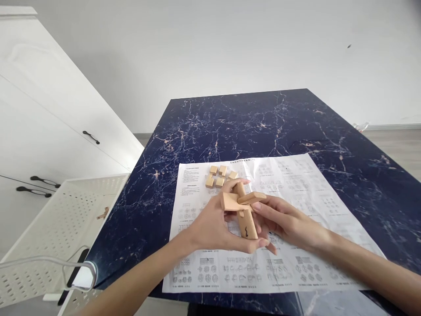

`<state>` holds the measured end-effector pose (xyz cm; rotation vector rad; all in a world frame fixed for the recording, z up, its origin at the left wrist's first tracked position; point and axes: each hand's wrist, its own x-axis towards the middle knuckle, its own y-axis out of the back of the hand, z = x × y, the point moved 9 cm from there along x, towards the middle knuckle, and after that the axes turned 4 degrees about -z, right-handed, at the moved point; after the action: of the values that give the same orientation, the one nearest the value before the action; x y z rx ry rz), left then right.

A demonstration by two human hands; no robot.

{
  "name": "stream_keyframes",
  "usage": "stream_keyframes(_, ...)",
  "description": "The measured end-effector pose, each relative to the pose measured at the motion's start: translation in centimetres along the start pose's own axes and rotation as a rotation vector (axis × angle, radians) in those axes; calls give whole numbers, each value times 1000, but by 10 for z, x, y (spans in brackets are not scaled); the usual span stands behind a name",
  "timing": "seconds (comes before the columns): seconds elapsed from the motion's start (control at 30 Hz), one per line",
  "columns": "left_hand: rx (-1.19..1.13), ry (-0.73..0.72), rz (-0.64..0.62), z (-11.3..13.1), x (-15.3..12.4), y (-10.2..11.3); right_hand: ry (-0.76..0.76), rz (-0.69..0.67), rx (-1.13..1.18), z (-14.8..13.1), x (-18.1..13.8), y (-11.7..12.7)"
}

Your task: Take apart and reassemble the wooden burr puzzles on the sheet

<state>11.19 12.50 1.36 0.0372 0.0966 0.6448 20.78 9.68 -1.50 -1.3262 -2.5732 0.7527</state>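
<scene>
Several light wooden pieces are joined crosswise into a wooden puzzle [247, 224], held above the printed sheet. My left hand [215, 224] grips it, with fingers at its upper end and the thumb under the lower end, where a black squiggle is drawn. My right hand [283, 215] pinches the puzzle from the right, near a slanted wooden bar [252, 198] that sticks out at the top. Some of the right fingers are hidden behind the pieces. Beyond the left hand, several small wooden blocks [219, 182] lie on the instruction sheet [194, 272].
The sheet lies on a dark blue marbled table [230, 127]. At the left stand a white cabinet [59, 109] and a perforated white basket [75, 210] with a small wooden piece [103, 213] in it. A white lamp or cable arm [49, 260] crosses the lower left.
</scene>
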Motion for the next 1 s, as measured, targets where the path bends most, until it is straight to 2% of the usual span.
stream_keyframes(0.13,24,-21,36,2,-1,7,-40,-85,61,5,-2,-4)
stream_keyframes(0.37,154,-221,-20,18,1,5,-124,-291,51,8,-10,-16)
stream_keyframes(0.5,87,-223,-39,17,2,6,-169,-375,14,10,-13,-23)
stream_keyframes(0.6,73,-206,-91,16,0,4,-167,-391,24,10,-13,-26)
stream_keyframes(0.73,-33,-101,-63,6,-1,11,-160,-305,112,9,-12,-19)
stream_keyframes(0.83,-109,-83,-12,3,0,16,-57,-184,203,-2,-9,-7)
stream_keyframes(1.0,-88,-83,143,5,2,26,195,260,285,-29,-11,37)
